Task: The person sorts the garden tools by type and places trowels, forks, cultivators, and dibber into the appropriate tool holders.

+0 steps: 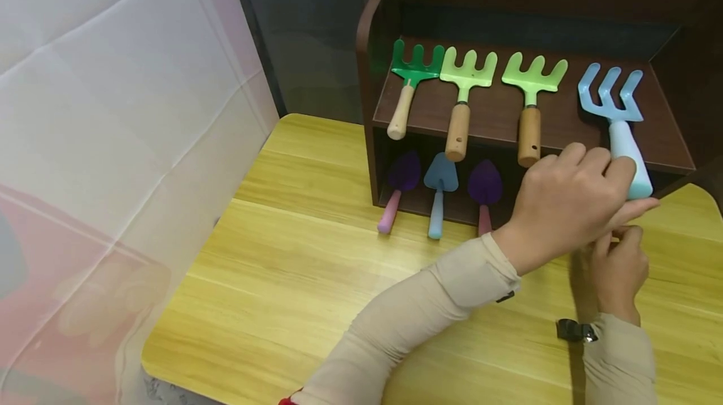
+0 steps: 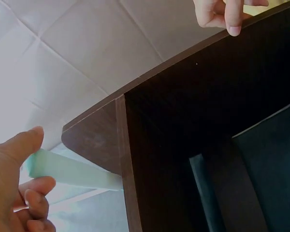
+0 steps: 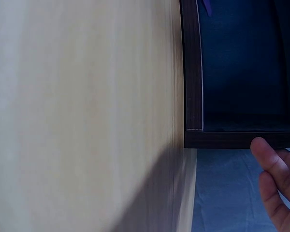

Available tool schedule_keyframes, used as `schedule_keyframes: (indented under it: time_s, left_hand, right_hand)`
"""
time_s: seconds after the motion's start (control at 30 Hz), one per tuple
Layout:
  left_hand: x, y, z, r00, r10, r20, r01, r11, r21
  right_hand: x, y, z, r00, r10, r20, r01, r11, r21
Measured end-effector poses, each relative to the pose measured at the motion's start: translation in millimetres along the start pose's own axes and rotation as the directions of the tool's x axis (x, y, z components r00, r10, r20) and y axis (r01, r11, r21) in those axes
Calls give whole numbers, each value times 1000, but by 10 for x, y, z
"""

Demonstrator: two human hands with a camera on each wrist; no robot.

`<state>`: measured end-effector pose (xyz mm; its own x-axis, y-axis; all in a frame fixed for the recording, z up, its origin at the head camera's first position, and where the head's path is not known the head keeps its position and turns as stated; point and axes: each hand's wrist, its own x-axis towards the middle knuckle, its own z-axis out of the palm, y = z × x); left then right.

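Observation:
My left hand (image 1: 570,198) reaches across to a light blue hand fork (image 1: 627,144) at the right end of the upper shelf. Its thumb and index finger pinch the end of the handle, which juts past the shelf edge; the left wrist view shows the handle (image 2: 72,171) between them. Below it, my right hand (image 1: 621,267) holds nothing, its fingers loosely bent. In the right wrist view that hand's thumb (image 3: 266,153) is close to the edge of the dark brown shelf unit (image 3: 232,139).
Left on the upper shelf lie a dark green hand fork (image 1: 417,72) and two light green ones (image 1: 467,78) with wooden handles. On the lower shelf lie purple trowels (image 1: 404,172) and a blue trowel (image 1: 440,172). The unit stands on a yellow wooden table (image 1: 271,267) beside a pale curtain (image 1: 141,78).

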<state>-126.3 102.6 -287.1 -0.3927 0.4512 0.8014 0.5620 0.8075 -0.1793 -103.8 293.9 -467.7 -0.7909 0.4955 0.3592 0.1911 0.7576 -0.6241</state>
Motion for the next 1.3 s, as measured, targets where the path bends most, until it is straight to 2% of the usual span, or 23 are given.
schedule_keyframes:
  time_s: [0.33,0.6,0.8,1.03,1.13,1.3]
  left_hand:
    - [14,28,99,998,11,69,-14,999,40]
    - [15,44,120,989,8,145,-15,999,42]
    - [3,56,139,985,1,174,-10,999,50]
    - [-10,62,123,984,11,176,-21,998,54]
    - [-5,56,89,987,15,161,-25,998,64]
    - [-8,27,13,992,23,120,-30,998,57]
  right_hand:
    - [-1,-13,14,1000,-26,-10,26,1000,10]
    - [0,-20,-1,1000,-11,3,11,1000,6]
    - [-3,-11,8,1000,-18,-5,18,1000,15]
    - [-15,-11,1,1000,-12,3,12,1000,14]
    - [-10,-13,-6,1000,-24,14,24,1000,9]
    - [-13,-10,-24,999,10,52,-10,1000,-3]
